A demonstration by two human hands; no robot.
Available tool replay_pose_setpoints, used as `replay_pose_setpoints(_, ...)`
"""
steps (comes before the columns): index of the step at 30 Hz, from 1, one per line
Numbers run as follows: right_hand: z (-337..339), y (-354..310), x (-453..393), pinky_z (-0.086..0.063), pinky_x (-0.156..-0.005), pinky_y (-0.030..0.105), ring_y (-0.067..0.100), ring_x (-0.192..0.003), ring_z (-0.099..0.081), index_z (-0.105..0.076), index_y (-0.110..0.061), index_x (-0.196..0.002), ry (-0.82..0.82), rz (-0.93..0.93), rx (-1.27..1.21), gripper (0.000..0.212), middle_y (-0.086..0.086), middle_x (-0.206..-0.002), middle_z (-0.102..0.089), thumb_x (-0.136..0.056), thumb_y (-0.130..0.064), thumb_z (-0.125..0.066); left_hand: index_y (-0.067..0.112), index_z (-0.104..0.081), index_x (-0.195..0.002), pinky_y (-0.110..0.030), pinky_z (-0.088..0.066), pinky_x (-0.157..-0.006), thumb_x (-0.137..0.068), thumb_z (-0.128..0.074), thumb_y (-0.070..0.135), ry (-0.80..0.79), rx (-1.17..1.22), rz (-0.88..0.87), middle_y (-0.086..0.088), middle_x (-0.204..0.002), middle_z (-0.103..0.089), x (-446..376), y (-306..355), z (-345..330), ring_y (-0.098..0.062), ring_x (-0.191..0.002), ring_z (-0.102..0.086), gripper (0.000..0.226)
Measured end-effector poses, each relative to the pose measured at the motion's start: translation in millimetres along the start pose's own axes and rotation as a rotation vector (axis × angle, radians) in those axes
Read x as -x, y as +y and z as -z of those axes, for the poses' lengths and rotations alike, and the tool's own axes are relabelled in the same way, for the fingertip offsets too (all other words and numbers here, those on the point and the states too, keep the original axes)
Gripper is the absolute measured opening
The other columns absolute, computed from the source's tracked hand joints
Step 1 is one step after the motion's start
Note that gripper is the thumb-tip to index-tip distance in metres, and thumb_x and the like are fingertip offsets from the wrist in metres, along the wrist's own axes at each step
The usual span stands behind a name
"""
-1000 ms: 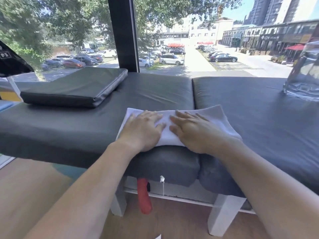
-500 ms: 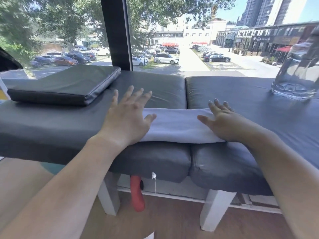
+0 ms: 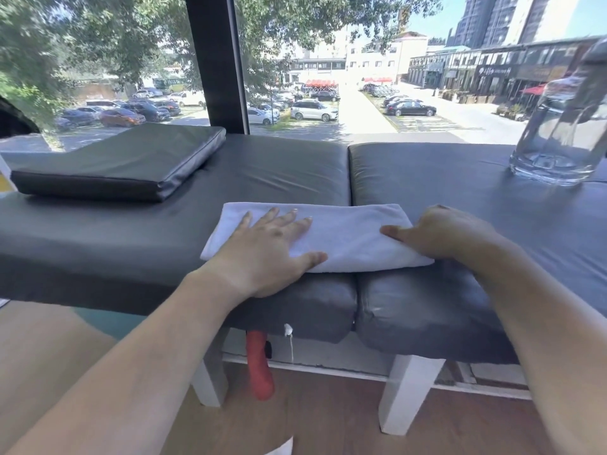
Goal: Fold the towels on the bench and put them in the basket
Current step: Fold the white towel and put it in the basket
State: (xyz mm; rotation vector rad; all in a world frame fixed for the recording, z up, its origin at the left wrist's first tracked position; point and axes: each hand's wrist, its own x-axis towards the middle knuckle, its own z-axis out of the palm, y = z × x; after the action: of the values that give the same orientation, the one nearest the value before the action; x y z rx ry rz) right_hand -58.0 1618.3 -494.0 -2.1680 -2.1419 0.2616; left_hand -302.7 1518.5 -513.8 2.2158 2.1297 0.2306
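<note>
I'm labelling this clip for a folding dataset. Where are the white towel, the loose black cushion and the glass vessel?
white towel (image 3: pixel 348 231), head view, bare middle of its top between the hands.
loose black cushion (image 3: pixel 121 159), head view, centre of its top face.
glass vessel (image 3: pixel 555 159), head view, lower wall above its base.

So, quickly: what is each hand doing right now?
Left hand: open, flat on the towel.
Right hand: grips the towel's right end, fingers curled.

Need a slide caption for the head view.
Left hand flat on folded white towel, right hand gripping its end, on padded bench.
</note>
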Motion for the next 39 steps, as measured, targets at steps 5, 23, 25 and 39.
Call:
replay_pose_setpoints(5,9,-1,8,-0.050,-0.073,0.036,0.024,-0.080,-0.065,-0.071,-0.012,-0.093,-0.097,0.090,-0.257,0.048,0.007,-0.089,-0.070,-0.078,-0.058,-0.073,0.038,-0.029,-0.157,-0.040,0.000,-0.127,-0.092,-0.042,0.072,0.127,0.091,-0.158,0.015,-0.166,-0.022,2,28,-5,-0.003,-0.155,-0.005,0.074)
replay_pose_setpoints(23,28,-59,34,-0.045,-0.051,0.028,0.018,-0.057,-0.053,-0.062,-0.010,-0.090,-0.234,0.269,-1.426,0.010,0.008,-0.073,-0.052,-0.086,-0.015,-0.070,0.033,-0.070,-0.120,-0.024,-0.045,-0.095,-0.097,-0.038,0.069,0.209,0.557,-0.067,0.016,-0.107,-0.076,18,10,18,0.001,-0.106,-0.063,0.054)
replay_pose_setpoints(25,25,-77,39,-0.047,-0.048,0.025,0.016,-0.052,-0.055,-0.065,-0.011,-0.084,-0.195,0.283,-1.425,0.006,0.004,-0.066,-0.054,-0.087,-0.013,-0.070,0.025,-0.072,-0.114,-0.023,-0.051,-0.081,-0.103,-0.037,0.057,0.314,0.774,0.059,0.006,-0.088,-0.079,18,-10,24,-0.008,-0.090,-0.071,0.048)
replay_pose_setpoints(39,-20,-165,47,-0.051,-0.092,0.025,0.013,-0.109,-0.068,-0.059,-0.028,-0.137,-0.087,0.519,-0.872,0.053,-0.004,-0.123,-0.069,-0.085,-0.028,-0.068,0.024,-0.075,-0.099,-0.038,-0.056,-0.081,-0.083,-0.052,0.079,0.328,1.149,0.435,-0.009,-0.095,-0.079,5,-60,21,-0.025,-0.088,-0.074,0.063)
